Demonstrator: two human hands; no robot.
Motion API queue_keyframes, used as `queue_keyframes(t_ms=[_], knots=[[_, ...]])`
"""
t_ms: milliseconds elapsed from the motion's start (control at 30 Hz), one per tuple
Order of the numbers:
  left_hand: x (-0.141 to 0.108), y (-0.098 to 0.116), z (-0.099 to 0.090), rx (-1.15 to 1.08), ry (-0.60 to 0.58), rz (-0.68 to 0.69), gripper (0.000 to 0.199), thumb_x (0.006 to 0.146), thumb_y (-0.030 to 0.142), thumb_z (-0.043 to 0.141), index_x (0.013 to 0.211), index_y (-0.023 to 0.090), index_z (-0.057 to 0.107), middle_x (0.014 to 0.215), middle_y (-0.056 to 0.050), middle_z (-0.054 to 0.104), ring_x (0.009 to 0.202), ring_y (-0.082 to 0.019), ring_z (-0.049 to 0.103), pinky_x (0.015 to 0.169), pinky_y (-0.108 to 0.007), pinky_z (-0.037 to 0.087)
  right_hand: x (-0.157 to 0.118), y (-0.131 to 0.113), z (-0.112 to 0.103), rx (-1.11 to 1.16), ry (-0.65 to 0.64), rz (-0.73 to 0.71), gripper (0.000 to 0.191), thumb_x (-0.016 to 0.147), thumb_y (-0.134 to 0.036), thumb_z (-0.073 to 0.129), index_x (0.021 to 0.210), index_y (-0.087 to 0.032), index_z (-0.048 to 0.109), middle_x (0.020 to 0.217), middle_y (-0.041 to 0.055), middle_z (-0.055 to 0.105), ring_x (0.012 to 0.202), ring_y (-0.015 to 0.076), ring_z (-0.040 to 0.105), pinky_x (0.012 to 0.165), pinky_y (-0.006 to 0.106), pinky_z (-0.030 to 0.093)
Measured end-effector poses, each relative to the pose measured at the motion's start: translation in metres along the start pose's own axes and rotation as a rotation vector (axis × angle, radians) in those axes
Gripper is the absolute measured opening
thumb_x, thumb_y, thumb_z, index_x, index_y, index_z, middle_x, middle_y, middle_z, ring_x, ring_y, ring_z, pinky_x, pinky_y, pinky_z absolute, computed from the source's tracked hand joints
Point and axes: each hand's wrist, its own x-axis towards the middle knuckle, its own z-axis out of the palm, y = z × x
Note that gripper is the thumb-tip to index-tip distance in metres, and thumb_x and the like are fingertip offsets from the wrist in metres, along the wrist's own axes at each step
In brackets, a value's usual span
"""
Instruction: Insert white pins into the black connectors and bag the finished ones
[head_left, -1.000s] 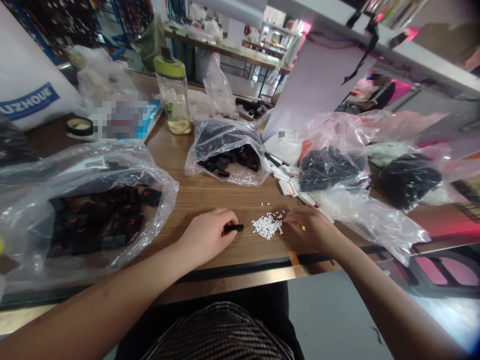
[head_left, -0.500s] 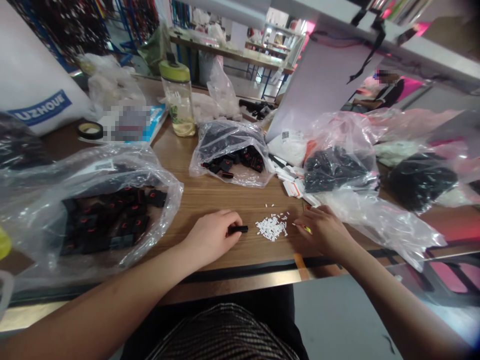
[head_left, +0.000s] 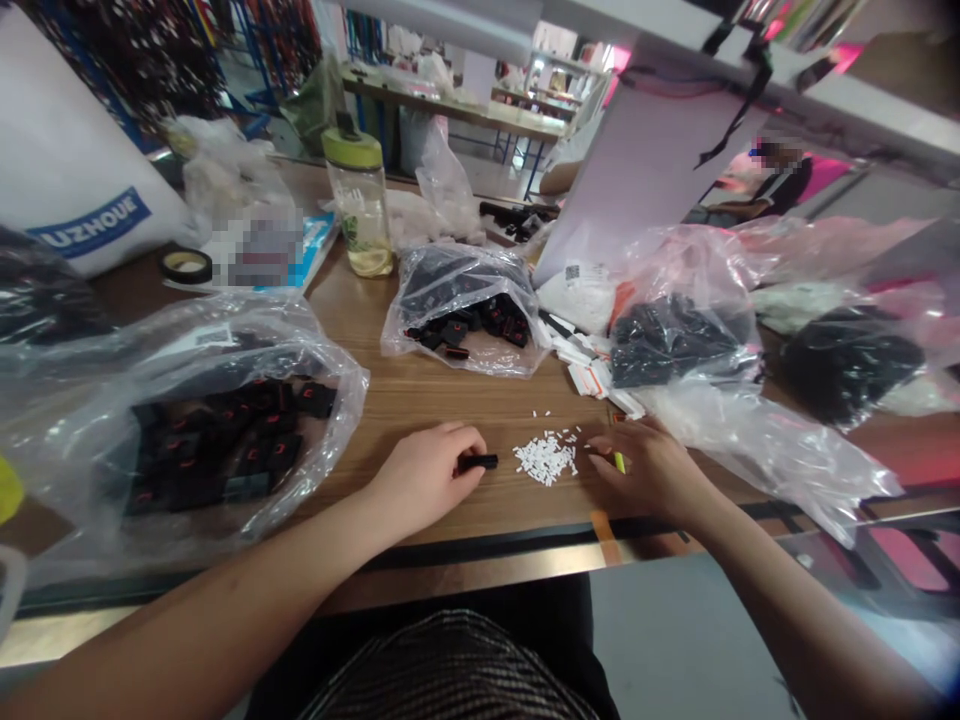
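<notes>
My left hand is closed round a small black plastic piece, whose end sticks out to the right past the thumb and fingers. Just right of it, a heap of tiny white pegs lies on the wooden table, with a few loose ones around it. At the heap's right side my right hand rests low over the table, thumb and forefinger slightly parted. A short yellow-green stick shows tucked within that hand; the rest of it is hidden by the fingers.
An open clear bag of black buckle-like parts lies on the left. Another such bag sits behind the heap, beside a bottle. White cards and bagged black parts stand at right. A person is in the background.
My right hand has shifted slightly and its thumb and forefinger have parted a little; more of the yellow-green stick shows. My left hand keeps hold of the black piece. The view has shifted slightly.
</notes>
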Motion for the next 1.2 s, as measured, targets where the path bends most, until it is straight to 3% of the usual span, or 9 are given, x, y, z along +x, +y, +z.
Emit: queue_keyframes(t_ms=[233, 433, 633, 867, 1067, 1200], knots=[[0.0, 0.0, 0.001, -0.031, 0.027, -0.019, 0.014, 0.084, 0.023, 0.063, 0.097, 0.022, 0.067, 0.091, -0.002, 0.068, 0.07, -0.015, 0.06, 0.065, -0.03, 0.047, 0.004, 0.006, 0.009, -0.052, 0.094, -0.057, 0.022, 0.091, -0.026, 0.053, 0.078, -0.022, 0.071, 0.078, 0.0045, 0.071, 0.076, 0.0225, 0.064, 0.079, 0.038, 0.041], [0.001, -0.001, 0.002, -0.05, 0.047, -0.007, 0.014, 0.083, 0.023, 0.065, 0.096, 0.022, 0.067, 0.094, -0.002, 0.068, 0.072, -0.016, 0.061, 0.067, -0.031, 0.049, 0.006, 0.013, 0.014, -0.041, 0.12, -0.145, 0.024, 0.093, -0.027, 0.051, 0.084, -0.024, 0.073, 0.086, 0.0055, 0.074, 0.078, 0.0226, 0.065, 0.078, 0.037, 0.042], [0.0, -0.002, 0.004, -0.039, 0.06, 0.01, 0.013, 0.082, 0.023, 0.065, 0.096, 0.022, 0.067, 0.093, -0.001, 0.068, 0.07, -0.015, 0.061, 0.067, -0.032, 0.049, 0.005, 0.01, 0.018, 0.03, 0.155, -0.059, 0.027, 0.094, -0.035, 0.052, 0.078, -0.024, 0.072, 0.082, 0.0036, 0.073, 0.078, 0.0233, 0.066, 0.08, 0.04, 0.044], [0.0, 0.0, 0.003, -0.047, 0.058, -0.002, 0.012, 0.082, 0.023, 0.066, 0.094, 0.023, 0.067, 0.092, -0.001, 0.067, 0.07, -0.015, 0.061, 0.068, -0.032, 0.05, 0.003, 0.026, 0.031, 0.093, 0.125, 0.091, 0.025, 0.091, -0.039, 0.056, 0.081, -0.025, 0.074, 0.084, 0.0032, 0.076, 0.079, 0.0256, 0.07, 0.075, 0.04, 0.049], [0.0, 0.0, 0.003, -0.046, 0.043, -0.003, 0.012, 0.083, 0.024, 0.065, 0.095, 0.023, 0.067, 0.092, -0.001, 0.067, 0.071, -0.016, 0.062, 0.068, -0.033, 0.05, -0.004, 0.014, 0.028, -0.123, 0.229, 0.035, 0.036, 0.095, -0.043, 0.047, 0.08, -0.024, 0.074, 0.083, 0.0078, 0.075, 0.08, 0.0293, 0.069, 0.076, 0.045, 0.044], [0.001, -0.001, 0.004, -0.06, 0.067, -0.008, 0.012, 0.081, 0.021, 0.067, 0.093, 0.022, 0.066, 0.089, -0.001, 0.067, 0.07, -0.016, 0.059, 0.066, -0.032, 0.047, -0.004, 0.01, 0.025, -0.095, 0.228, 0.066, 0.034, 0.094, -0.037, 0.047, 0.073, -0.023, 0.071, 0.079, 0.0075, 0.074, 0.077, 0.027, 0.068, 0.074, 0.042, 0.045]])
